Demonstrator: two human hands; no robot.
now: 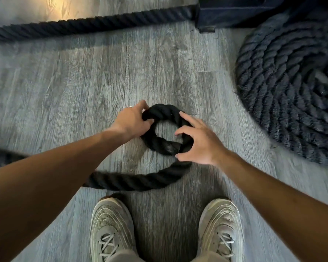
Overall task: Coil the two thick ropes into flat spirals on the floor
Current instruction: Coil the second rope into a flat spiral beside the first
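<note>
Two grey shoes (112,229) are being kept planted on the grey plank floor (68,87), toes forward, so that the work is being done just ahead of them. Just beyond the toes, the free run of the second rope (140,179) is being left lying across the floor; its long axis is running left to right here, then curving up on the right side into the ring. That first turn (165,127) is being formed flat on the floor, with a small open hole at its centre. The left hand (132,121) is being closed on the ring's left side, apparently to pin it while the turn is tightened. The right hand (199,142) is being held over the right side, its grip loosely curled on the rope where the taped end seems to be tucked in; probably the end is being kept from springing out. Farther right, the finished spiral (292,91) is lying flat. Farthest off, a straight stretch of rope (87,25) is running toward a dark block (235,14).
</note>
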